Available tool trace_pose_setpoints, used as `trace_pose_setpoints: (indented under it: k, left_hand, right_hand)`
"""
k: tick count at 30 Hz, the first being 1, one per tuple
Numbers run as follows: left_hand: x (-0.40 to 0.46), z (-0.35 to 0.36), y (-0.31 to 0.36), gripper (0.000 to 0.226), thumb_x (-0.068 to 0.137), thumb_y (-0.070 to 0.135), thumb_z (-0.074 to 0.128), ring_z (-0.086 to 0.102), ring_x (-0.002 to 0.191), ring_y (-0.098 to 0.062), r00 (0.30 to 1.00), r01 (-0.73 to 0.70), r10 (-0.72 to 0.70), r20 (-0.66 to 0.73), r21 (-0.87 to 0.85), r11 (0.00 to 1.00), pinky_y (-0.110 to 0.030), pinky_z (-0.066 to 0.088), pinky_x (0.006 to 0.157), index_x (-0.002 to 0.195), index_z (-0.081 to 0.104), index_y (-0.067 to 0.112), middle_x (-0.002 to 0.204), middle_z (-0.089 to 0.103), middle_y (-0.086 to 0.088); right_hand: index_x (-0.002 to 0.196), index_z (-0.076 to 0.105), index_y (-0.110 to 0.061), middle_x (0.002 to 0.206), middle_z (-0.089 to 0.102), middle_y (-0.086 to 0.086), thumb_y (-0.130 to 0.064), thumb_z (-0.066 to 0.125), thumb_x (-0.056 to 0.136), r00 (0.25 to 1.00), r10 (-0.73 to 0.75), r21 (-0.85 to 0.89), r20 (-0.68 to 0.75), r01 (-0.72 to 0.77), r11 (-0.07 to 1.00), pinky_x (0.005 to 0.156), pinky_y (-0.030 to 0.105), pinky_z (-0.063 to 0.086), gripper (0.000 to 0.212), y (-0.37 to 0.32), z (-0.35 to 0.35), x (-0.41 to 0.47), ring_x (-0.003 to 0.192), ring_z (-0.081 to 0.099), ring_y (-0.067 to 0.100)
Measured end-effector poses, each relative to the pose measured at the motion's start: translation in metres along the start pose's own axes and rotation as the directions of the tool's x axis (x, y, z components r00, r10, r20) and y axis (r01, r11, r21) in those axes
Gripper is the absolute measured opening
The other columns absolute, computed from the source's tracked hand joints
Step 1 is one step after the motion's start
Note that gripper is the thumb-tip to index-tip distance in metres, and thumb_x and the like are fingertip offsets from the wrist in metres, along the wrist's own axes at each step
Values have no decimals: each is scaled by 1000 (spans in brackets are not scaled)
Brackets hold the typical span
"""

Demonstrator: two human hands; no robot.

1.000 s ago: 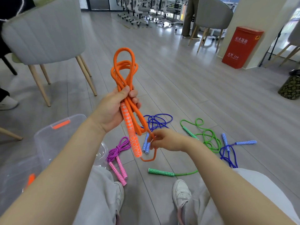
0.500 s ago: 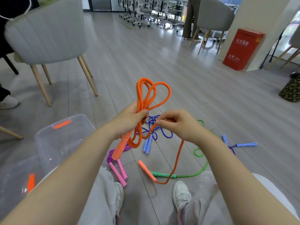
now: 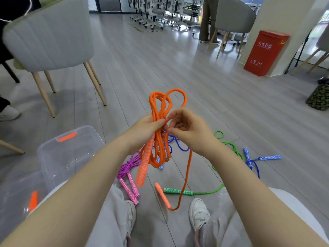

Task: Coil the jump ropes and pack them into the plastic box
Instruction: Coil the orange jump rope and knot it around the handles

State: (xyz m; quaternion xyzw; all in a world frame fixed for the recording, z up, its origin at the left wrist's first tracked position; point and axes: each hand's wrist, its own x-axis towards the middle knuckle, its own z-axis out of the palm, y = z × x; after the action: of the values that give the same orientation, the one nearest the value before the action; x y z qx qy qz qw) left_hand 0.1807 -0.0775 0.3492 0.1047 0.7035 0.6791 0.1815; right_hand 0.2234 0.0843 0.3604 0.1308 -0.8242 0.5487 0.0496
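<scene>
Compared with half a second ago, the right hand [image 3: 188,132] is now closer to the left hand [image 3: 147,129] and its fingers touch the bundle just below the loops. The free end of the orange rope [image 3: 160,139] hangs lower, so the second orange handle [image 3: 162,195] now lies on the floor [image 3: 204,97] between the two shoes, beside the green handle [image 3: 178,191].

The left hand is closed around the middle of the orange rope, with the thumb pressing on the strands. The right hand pinches one strand near the same place; its other fingers are half curled. Several loops stand up above the hands, more loops hang below, and one patterned orange handle [image 3: 144,166] hangs down from the left hand.

The plastic box [image 3: 53,154] stands on the floor at the near left, clear, with an orange clip. A purple rope [image 3: 128,166] lies coiled just right of it. Blue and green ropes lie loose on the floor farther right.
</scene>
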Motion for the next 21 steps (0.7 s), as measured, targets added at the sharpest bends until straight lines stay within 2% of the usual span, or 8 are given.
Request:
trace_pose_setpoints:
  k: [3,6,9,11,14,17,21]
  left_hand:
    - [-2,4,-1,16,100,15,48,65,82,-20,998,25,-22,57,-53,998,-37,55,83,105,63,14,89,68,-7]
    - [-4,3,1,16,100,14,47,65,79,-21,990,92,-85,111,-58,994,-36,56,81,106,61,13,89,67,-8]
    - [-6,2,1,18,101,15,44,66,74,-21,962,177,-172,210,-2,984,-37,56,80,112,58,11,87,67,-11]
    - [-6,4,0,18,102,16,43,67,70,-18,954,188,-192,230,41,981,-34,57,76,113,56,11,85,63,-12]
    - [-5,3,0,16,102,19,44,61,71,-15,966,139,-151,212,69,988,-33,56,79,109,58,16,76,59,-3]
    - [-3,-3,2,16,102,16,43,58,72,-16,982,98,-100,162,20,995,-28,53,70,111,56,16,75,55,-2]
    - [2,-14,6,9,102,12,42,59,69,-15,1000,-28,28,-2,-19,999,-32,50,68,102,50,15,76,54,-2]
  right_hand:
    - [87,57,-28,79,64,-3,2,69,79,999,-45,-98,4,45,994,69,25,54,34,5,3,1,78,65,17]
    - [85,55,-27,80,58,-7,-1,71,76,998,-52,-174,-42,44,984,68,30,55,32,10,8,0,76,60,15]
    - [86,53,-21,84,55,2,-3,70,75,997,-48,-238,-67,31,971,64,29,53,27,14,10,1,75,57,16]
    - [84,54,-19,84,55,5,-3,70,75,997,-21,-245,-77,1,970,63,26,50,24,17,10,3,73,56,16]
    - [87,56,-19,81,56,3,-8,72,76,995,81,-151,-62,-90,985,66,31,53,22,14,5,5,68,57,15]
    - [95,55,-12,81,56,3,-10,70,85,980,199,9,24,-199,980,56,29,51,18,11,-10,6,61,57,13]
    - [94,64,-10,72,60,5,-18,67,89,938,323,-131,126,-307,943,61,29,49,10,14,-43,1,63,55,15]
